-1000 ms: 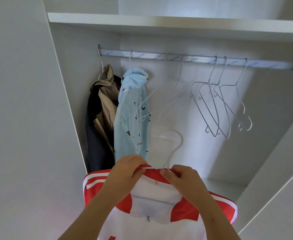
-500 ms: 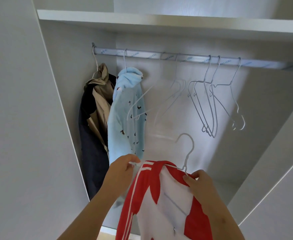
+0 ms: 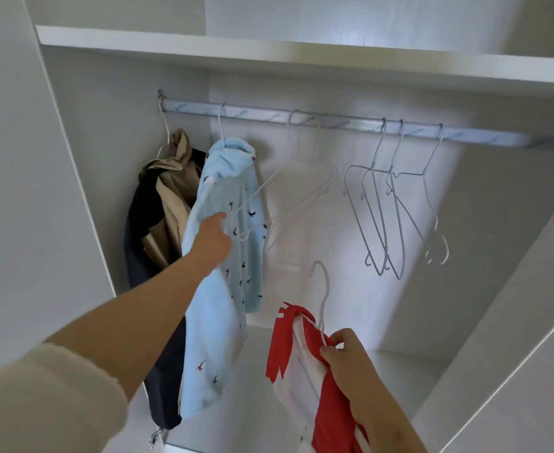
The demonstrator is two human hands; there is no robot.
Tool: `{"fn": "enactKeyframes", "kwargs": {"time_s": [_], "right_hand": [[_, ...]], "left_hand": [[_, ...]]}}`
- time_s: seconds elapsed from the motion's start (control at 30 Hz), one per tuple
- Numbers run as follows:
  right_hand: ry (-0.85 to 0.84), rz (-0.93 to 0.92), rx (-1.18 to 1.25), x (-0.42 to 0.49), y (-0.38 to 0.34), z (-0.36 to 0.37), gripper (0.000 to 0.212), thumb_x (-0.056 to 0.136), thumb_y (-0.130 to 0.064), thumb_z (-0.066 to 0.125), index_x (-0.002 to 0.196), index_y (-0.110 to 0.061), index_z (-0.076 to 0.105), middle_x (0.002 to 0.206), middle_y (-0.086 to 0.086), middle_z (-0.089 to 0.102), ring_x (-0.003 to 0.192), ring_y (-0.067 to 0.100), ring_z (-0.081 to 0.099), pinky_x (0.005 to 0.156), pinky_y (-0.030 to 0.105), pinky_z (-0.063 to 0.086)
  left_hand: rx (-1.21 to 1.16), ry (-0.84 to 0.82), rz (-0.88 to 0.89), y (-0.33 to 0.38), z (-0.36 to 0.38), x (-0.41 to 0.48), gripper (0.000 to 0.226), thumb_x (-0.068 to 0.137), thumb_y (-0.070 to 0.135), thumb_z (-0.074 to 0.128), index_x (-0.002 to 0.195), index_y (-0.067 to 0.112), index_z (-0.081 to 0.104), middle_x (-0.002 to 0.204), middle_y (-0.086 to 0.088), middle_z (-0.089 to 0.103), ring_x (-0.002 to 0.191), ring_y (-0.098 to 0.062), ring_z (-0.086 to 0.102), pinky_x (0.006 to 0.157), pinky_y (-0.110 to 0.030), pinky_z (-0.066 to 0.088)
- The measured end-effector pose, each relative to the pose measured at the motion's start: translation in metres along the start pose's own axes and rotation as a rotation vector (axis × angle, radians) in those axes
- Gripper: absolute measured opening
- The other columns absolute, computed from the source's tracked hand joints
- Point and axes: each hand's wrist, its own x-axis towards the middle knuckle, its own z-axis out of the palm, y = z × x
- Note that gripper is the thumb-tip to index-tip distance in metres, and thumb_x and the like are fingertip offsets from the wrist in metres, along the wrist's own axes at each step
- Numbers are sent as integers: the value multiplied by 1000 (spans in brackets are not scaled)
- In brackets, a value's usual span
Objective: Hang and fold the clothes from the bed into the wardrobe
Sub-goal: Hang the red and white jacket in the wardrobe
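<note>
We are pinching the hanger (image 3: pixel 326 295) at its neck with the right grip (image 3: pixel 347 358). The red and white shirt (image 3: pixel 285 354) is hanging from it, low in the wardrobe, well below the rail (image 3: pixel 334 120). The left grip (image 3: pixel 212 238) is touching the blue top (image 3: pixel 223 305) and an empty hanger (image 3: pixel 288 213); we cannot tell whether it is grasping. We are aiming to open a gap there, then to lift the hook squarely over the rail.
</note>
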Motion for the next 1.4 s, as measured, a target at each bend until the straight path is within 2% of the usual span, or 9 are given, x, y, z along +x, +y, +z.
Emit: {"fn": "enactKeyframes", "kwargs": {"time_s": [0.07,0.13,0.2,0.33,0.47,0.77,1.0,1.27,1.4], "right_hand": [[-7,17,11,3,-1,-1,4,97,-19,42,94,-19,44,86,1,56,74,13,53,55,20,36],[-21,34,25,5,-1,0,4,98,-20,41,95,-19,44,87,1,56,76,13,53,56,20,37],[-23,47,42,8,-2,2,4,98,-20,41,94,-20,43,87,1,56,75,13,53,56,20,36],[-26,52,46,11,0,9,4,98,-23,40,96,-20,43,87,-1,54,76,11,52,56,18,36],[-63,38,42,9,-3,20,5,96,-23,45,91,-23,44,89,-2,56,78,11,53,57,19,37],[-168,-22,151,20,-47,47,10,91,-17,49,95,-24,43,89,-1,54,76,12,52,57,23,40],[-185,-96,297,45,-92,70,20,88,-11,54,103,-22,47,96,7,58,79,19,59,75,32,50],[36,-181,456,95,-165,71,16,85,2,54,81,-12,56,76,9,60,63,20,56,67,34,52],[100,-257,522,115,-215,64,19,84,6,52,78,-11,57,75,11,61,62,20,58,62,32,51]], "left_hand": [[37,-16,-64,5,4,15,61,94,-2,38,148,16,16,148,-11,28,123,-35,43,81,-35,45],[28,-51,-110,5,8,23,58,96,5,39,148,12,13,143,-14,33,115,-30,46,90,-35,39],[46,-122,-122,6,11,25,50,99,12,35,146,11,19,135,-10,38,103,-25,48,87,-34,35],[50,-231,-104,2,14,21,38,96,8,44,134,12,47,145,-6,38,130,-26,37,103,-37,33],[-45,-255,-121,-8,11,12,25,96,1,41,108,12,60,117,-11,61,101,-19,55,87,-34,43],[-95,-91,-45,-17,-11,11,27,93,-1,38,95,12,61,94,-5,60,73,-11,56,61,-20,45],[-107,50,92,-13,-26,24,29,90,-2,41,91,16,63,90,4,60,76,-8,57,64,-15,43],[-94,92,245,12,-43,82,29,91,8,48,79,31,61,94,10,60,88,-9,56,81,-24,44],[55,113,343,19,-49,114,21,91,10,51,87,29,60,99,10,52,84,-5,50,63,-8,37]]}}
